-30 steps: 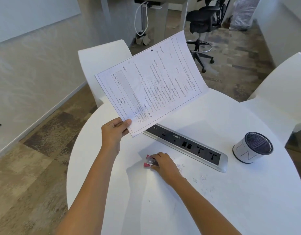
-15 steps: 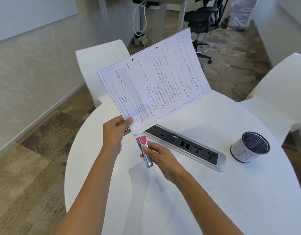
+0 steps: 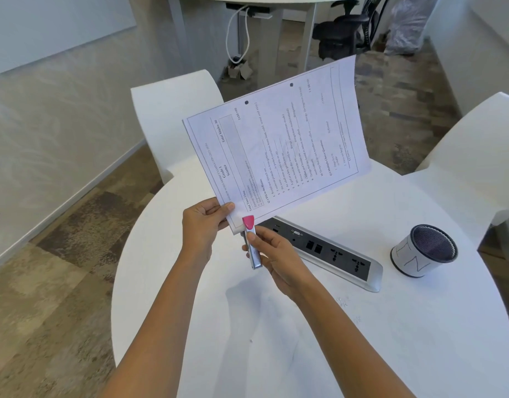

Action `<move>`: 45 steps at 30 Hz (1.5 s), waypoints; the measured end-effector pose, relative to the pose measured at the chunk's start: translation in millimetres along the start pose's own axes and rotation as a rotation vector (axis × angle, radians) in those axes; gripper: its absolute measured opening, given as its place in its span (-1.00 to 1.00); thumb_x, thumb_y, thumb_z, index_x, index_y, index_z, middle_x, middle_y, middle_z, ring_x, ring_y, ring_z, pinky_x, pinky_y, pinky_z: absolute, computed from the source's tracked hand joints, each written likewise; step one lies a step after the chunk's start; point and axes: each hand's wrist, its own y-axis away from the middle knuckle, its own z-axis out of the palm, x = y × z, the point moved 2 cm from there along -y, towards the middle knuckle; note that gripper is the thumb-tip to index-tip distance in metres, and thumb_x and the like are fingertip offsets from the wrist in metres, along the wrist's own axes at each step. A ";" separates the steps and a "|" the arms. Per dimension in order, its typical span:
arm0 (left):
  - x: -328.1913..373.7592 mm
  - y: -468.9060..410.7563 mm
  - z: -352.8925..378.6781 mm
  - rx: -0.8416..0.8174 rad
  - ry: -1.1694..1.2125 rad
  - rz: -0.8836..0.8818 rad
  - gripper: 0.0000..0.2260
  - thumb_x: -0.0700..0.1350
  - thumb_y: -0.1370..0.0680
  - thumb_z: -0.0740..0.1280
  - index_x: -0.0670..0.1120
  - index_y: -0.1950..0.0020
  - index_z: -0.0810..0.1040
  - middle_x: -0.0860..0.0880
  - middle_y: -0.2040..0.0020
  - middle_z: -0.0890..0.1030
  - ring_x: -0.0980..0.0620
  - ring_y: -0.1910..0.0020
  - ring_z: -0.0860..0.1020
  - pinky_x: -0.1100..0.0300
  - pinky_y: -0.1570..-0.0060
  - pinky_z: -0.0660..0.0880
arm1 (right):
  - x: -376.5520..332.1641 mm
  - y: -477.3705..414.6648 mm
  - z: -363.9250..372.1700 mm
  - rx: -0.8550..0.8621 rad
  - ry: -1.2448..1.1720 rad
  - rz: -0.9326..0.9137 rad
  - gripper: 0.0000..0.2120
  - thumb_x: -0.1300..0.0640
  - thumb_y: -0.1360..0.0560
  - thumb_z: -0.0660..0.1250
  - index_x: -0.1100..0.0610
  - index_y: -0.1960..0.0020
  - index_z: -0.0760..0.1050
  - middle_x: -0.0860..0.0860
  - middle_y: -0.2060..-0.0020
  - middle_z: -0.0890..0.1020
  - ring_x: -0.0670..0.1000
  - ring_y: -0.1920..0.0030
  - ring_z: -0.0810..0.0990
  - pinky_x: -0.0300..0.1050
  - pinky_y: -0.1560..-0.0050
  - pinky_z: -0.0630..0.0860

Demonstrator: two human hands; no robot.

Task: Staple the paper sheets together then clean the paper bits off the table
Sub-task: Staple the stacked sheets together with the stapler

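My left hand (image 3: 203, 225) pinches the lower corner of the printed paper sheets (image 3: 276, 147) and holds them up over the round white table (image 3: 276, 340). My right hand (image 3: 273, 254) grips a silver stapler with a pink tip (image 3: 252, 242). The stapler's pink end sits over the bottom corner of the sheets, right beside my left thumb. Small white paper bits (image 3: 343, 301) lie scattered on the table to the right of my right forearm.
A grey socket strip (image 3: 328, 249) is set into the table behind my hands. A mesh pen cup wrapped in paper (image 3: 424, 249) stands at the right. White chairs (image 3: 173, 110) flank the table at the back left and right. An office chair stands further back.
My right hand picked the stapler up off the table and raised it to the bottom corner of the sheets. My left hand kept holding the sheets up, shifting them slightly.
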 end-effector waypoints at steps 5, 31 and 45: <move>-0.7 0.0 1.2 -0.006 -0.010 -0.001 -0.86 -0.31 -0.48 0.37 -0.16 -0.01 0.61 0.03 0.09 0.66 0.15 0.22 0.68 0.29 0.23 0.59 | -1.3 1.5 0.0 -0.012 0.060 -0.009 -0.89 0.13 -0.54 0.29 0.01 -0.05 0.54 -0.15 0.14 0.59 -0.07 0.12 0.49 -0.23 0.10 0.41; 1.3 2.3 7.6 -0.056 -0.003 -0.051 -0.82 -0.34 -0.47 0.36 -0.19 -0.04 0.61 -0.07 0.03 0.65 0.13 0.23 0.68 0.24 0.17 0.62 | -2.2 1.8 3.5 0.081 0.135 0.040 -0.73 -0.12 -0.52 0.26 0.03 0.03 0.63 -0.12 0.13 0.64 -0.14 0.18 0.57 -0.16 0.08 0.39; 1.9 2.3 7.1 -0.067 -0.014 -0.055 -0.82 -0.33 -0.47 0.36 -0.18 -0.05 0.60 -0.05 0.03 0.65 0.12 0.22 0.68 0.25 0.19 0.61 | 0.1 2.1 3.9 0.082 0.142 0.049 -0.66 -0.12 -0.52 0.26 0.11 -0.06 0.61 -0.11 0.07 0.65 -0.18 0.20 0.57 -0.17 0.07 0.40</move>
